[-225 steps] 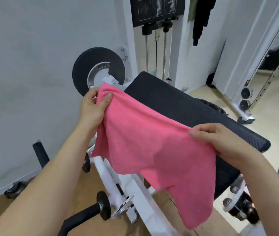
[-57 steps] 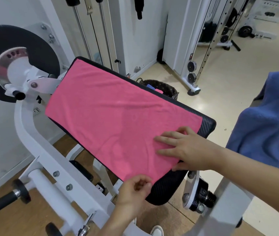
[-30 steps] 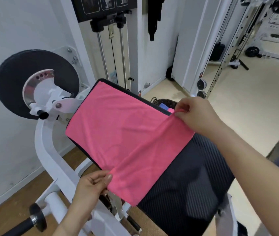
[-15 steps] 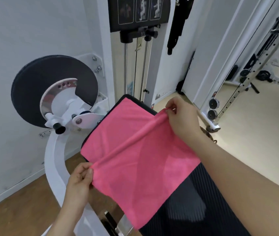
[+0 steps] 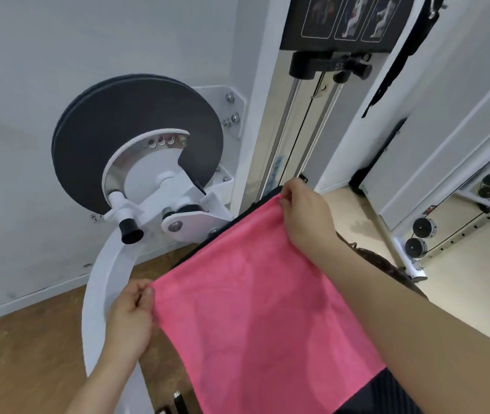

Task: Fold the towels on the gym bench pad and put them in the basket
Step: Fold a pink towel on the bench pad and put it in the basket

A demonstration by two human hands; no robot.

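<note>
1. The pink towel (image 5: 255,309) lies spread over the black pad (image 5: 378,392), filling the lower centre of the frame.
2. The left hand (image 5: 131,312) pinches its lower-left corner.
3. The right hand (image 5: 305,216) pinches its upper corner, at centre.
4. The basket (image 5: 387,267) peeks out at right, behind the right forearm.

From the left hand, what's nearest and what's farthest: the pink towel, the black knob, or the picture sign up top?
1. pink towel: the left hand pinches its left corner.
2. black knob: just above the hand, on the white machine.
3. picture sign: farthest, high up on the right.
</note>
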